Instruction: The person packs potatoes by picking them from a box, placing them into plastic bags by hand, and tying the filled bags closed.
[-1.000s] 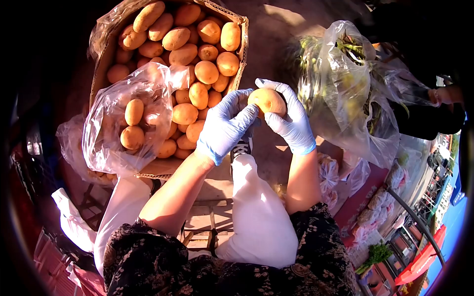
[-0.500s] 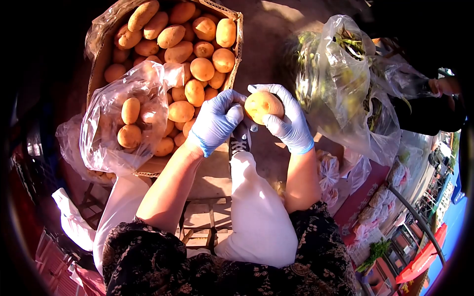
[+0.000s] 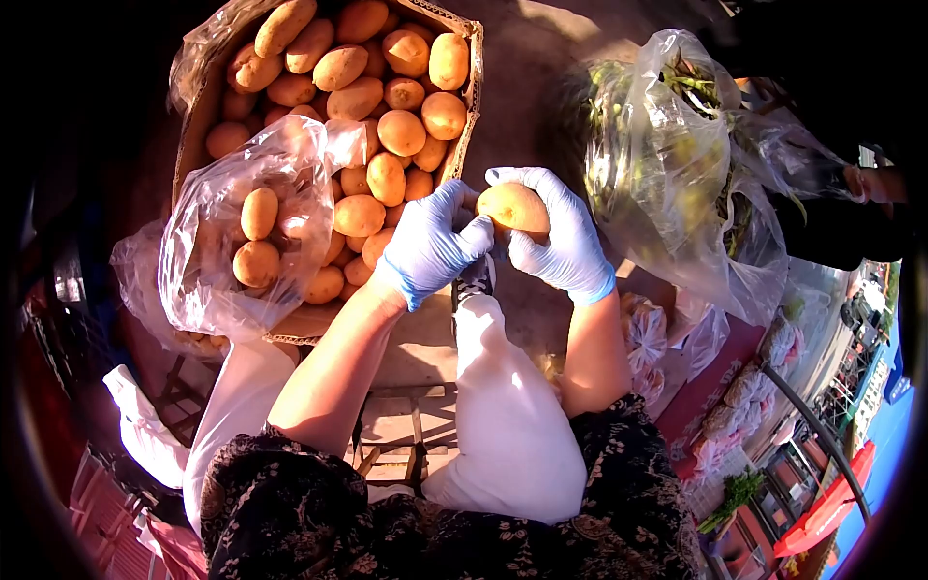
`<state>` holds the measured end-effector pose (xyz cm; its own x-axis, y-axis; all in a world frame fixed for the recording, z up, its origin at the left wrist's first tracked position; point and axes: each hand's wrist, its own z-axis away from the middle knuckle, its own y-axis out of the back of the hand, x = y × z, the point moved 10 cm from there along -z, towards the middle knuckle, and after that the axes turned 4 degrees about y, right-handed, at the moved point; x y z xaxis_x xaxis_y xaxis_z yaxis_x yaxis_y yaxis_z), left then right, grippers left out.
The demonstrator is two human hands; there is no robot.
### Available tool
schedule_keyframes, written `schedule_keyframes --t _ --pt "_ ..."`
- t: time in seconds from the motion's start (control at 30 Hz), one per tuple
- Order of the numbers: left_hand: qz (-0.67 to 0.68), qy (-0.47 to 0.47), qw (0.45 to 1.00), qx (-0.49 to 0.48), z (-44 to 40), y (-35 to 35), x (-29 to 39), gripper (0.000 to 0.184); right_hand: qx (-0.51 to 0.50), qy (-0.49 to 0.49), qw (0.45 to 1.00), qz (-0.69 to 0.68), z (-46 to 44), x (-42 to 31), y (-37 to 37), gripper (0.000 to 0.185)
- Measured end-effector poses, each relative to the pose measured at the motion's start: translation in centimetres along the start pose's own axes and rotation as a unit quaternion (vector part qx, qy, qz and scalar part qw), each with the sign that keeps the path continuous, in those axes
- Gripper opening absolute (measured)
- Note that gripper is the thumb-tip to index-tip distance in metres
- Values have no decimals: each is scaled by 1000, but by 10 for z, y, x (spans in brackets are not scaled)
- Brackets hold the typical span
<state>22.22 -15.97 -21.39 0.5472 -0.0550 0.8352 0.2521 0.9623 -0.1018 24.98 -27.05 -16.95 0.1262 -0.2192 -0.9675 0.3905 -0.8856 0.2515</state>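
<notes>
The sunlit floor (image 3: 527, 106) lies beyond our hands. Our right hand (image 3: 572, 249) has its fingers curved around 1 potato (image 3: 516, 206), beside the box (image 3: 475, 101). Our left hand (image 3: 423, 246) has its fingers curled in close to it; we cannot tell their grip. We judge this potato partway handled. Many others lie in the box, 2 show at the clear bag (image 3: 191, 232); which are finished, we cannot tell.

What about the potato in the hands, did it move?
Yes, a little: the held potato has come closer to the person's body, judged against the cardboard box.
</notes>
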Motion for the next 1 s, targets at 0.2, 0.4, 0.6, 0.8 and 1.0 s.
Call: schedule_keyframes --t 0.2,0.4,0.6,0.8,1.0 --pt "57 -18 998 13 -1 0 -2 13 -2 -85 977 -194 3 16 -3 52" --pt "21 -35 999 14 11 0 -8 25 28 -118 955 -269 5 30 -2 50" --pt "92 -122 986 64 19 8 3 68 76 -82 982 -149 -7 9 -12 41" --pt "143 -88 950 264 56 103 -1 59 -8 77 996 40 -37 -45 -76 25" --pt "-321 -57 808 491 116 245 -6 62 -68 120 953 270 -69 -37 -112 17"
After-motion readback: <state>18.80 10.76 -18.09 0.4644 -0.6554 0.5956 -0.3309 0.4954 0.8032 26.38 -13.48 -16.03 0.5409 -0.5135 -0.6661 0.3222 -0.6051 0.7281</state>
